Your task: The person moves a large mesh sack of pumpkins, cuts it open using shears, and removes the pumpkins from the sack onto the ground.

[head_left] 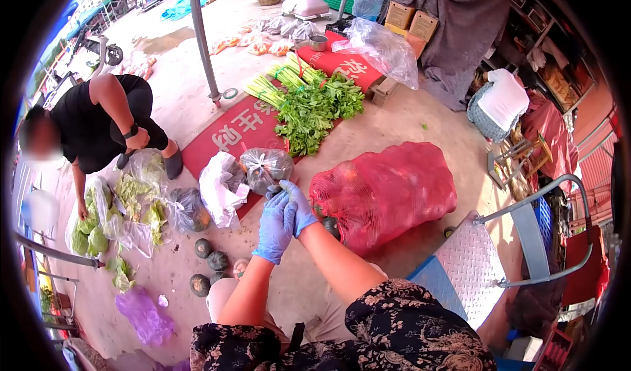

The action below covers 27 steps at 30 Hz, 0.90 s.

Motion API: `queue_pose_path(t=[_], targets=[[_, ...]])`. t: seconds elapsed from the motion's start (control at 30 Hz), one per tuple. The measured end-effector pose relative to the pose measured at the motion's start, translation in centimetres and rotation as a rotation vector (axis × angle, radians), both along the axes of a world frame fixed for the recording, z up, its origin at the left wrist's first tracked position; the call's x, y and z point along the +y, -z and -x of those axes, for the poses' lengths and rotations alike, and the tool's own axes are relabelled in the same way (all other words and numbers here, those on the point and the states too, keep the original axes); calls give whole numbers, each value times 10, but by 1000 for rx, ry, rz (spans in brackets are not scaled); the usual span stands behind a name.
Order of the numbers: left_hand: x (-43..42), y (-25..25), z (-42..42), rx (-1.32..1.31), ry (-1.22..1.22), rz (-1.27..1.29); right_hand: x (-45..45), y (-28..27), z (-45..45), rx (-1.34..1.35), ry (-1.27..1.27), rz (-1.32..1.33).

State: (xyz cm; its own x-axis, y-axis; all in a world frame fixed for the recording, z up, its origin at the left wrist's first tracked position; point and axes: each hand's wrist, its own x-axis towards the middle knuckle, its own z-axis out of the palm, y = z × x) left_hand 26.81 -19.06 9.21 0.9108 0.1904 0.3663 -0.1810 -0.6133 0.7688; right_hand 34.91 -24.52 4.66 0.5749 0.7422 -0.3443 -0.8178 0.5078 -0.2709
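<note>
My left hand [272, 233] and my right hand [299, 206], both in blue gloves, are pressed against each other in front of me. Their fingers are closed together, and whatever lies between them, if anything, is hidden. The right glove's fingertips look dark. Just beyond the fingertips sits a tied clear plastic bag [266, 166] with dark contents. To the right of my hands lies a large red mesh sack [388, 193], full of roundish produce. Several dark green squashes [217, 260] rest on the ground at the left of my forearms.
Leafy celery bunches [309, 111] lie on a red mat [220, 137]. At left, a person in black [98, 118] bends over bagged cabbages [92, 236]. A purple plastic bag [146, 315] lies nearer. On the right stands a metal platform scale [470, 259] with a railing.
</note>
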Motion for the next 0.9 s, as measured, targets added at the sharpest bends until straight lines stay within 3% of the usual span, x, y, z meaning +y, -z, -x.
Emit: queue_pose_path(t=[0.3,0.9], targets=[[3,2,4,7,-5,-3,6,-15,7,19,37,151],[3,1,4,20,21,-21,3,2,1,-80,-33,167]])
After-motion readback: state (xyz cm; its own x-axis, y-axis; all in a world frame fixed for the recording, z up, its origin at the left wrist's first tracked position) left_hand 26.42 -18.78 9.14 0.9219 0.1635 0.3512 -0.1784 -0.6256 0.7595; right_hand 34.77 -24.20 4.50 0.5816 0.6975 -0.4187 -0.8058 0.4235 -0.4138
